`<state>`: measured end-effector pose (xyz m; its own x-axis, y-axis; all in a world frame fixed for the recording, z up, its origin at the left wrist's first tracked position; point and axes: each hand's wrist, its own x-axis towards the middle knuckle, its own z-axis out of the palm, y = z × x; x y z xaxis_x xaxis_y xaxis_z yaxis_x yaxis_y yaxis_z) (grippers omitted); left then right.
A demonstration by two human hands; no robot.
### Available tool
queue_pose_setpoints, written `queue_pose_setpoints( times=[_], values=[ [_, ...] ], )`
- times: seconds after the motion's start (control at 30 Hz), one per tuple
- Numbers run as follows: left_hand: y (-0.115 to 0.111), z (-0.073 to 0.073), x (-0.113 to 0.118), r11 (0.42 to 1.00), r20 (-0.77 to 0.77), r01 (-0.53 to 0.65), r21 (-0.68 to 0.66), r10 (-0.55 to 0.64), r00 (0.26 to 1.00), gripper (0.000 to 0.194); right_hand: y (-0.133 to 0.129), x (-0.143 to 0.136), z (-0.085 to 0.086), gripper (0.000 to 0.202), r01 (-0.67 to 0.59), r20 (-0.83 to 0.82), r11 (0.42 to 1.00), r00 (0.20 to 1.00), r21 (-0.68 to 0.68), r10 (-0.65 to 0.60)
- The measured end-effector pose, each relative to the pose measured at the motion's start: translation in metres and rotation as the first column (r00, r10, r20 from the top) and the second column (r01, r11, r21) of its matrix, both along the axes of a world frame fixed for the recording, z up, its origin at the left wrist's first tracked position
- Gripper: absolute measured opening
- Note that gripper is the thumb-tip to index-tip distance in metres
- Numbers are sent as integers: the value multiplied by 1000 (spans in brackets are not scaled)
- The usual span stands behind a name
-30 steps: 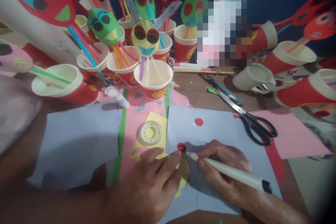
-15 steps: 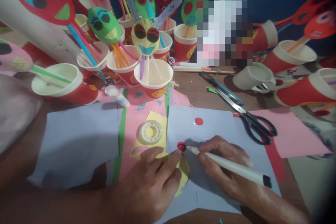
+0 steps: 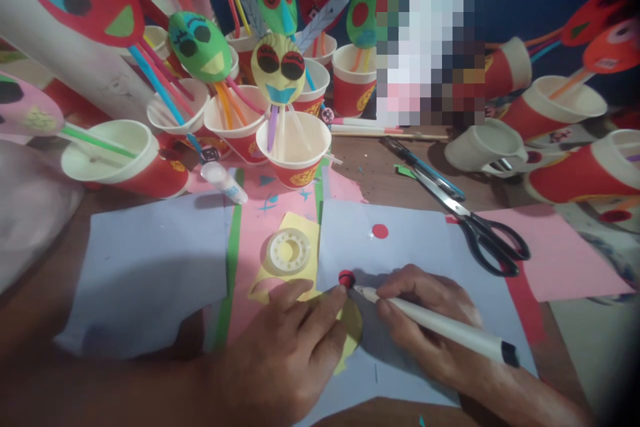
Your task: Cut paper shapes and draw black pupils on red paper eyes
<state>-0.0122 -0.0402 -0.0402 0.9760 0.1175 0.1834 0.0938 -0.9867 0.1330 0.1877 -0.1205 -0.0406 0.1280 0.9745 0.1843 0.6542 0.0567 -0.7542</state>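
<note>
My right hand (image 3: 430, 320) is closed round a white marker (image 3: 445, 323), whose tip rests beside a small red paper circle (image 3: 347, 278) marked with a dark line. The index fingertip of my left hand (image 3: 300, 340) presses the lower edge of that circle onto the blue-grey paper (image 3: 410, 253); its other fingers lie spread and flat. Partly under my left hand is a yellow paper piece (image 3: 353, 327). Further up the sheet lies a second red circle (image 3: 380, 231). A white tape roll (image 3: 289, 251) sits on yellow paper above my left hand.
Black-handled scissors (image 3: 493, 240) and a pen (image 3: 425, 167) lie at the right. A glue stick (image 3: 223, 183) is left of centre. Behind stand red and white cups (image 3: 294, 147) with paper faces on straws, and a white mug (image 3: 484, 147). Pink paper (image 3: 555, 253) lies far right.
The marker tip and my right hand have shifted slightly down, and the dark line on the red circle looks a little different. My left hand stays in place.
</note>
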Motion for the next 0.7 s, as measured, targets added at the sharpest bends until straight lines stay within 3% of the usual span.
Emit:
queue_pose_setpoints(
  times=[0.13, 0.5, 0.7],
  values=[
    [0, -2, -2, 1000, -2, 13, 6, -13, 1000, 25, 1, 1, -1, 9, 29, 7, 999, 1000, 22, -30],
    [0, 2, -1, 1000, -12, 16, 3, -16, 1000, 25, 0, 1, 0, 7, -40, 20, 999, 999, 9, 40],
    [1, -1, -1, 999, -19, 32, 10, -32, 999, 26, 0, 1, -2, 7, 8, 15, 1000, 1000, 16, -8]
  ],
)
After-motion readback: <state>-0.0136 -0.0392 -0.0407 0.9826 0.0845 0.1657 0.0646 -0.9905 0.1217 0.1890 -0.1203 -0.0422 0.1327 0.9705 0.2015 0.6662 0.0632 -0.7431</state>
